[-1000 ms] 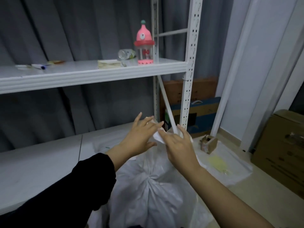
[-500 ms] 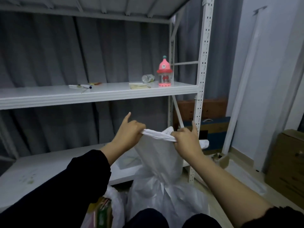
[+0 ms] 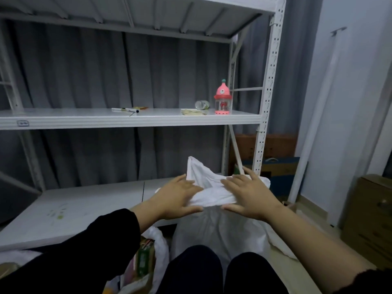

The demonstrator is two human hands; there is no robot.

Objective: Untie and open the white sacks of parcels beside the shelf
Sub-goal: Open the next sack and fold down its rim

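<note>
Head view: pressing slack neck of white sack [image 3: 220, 234] with left hand [image 3: 178, 196] and right hand [image 3: 252, 194], both flat and outstretched; apparently untied, mouth not yet opened

I can't see inside the white sack [image 3: 220, 232]; my knees [image 3: 195, 270] hide its base. The second sack [image 3: 162, 245] beside it runs off the bottom edge.

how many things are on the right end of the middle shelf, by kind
pink toy: 1
clear bottle, lying on its side: 1
paper pad: 1
total: 3
</note>
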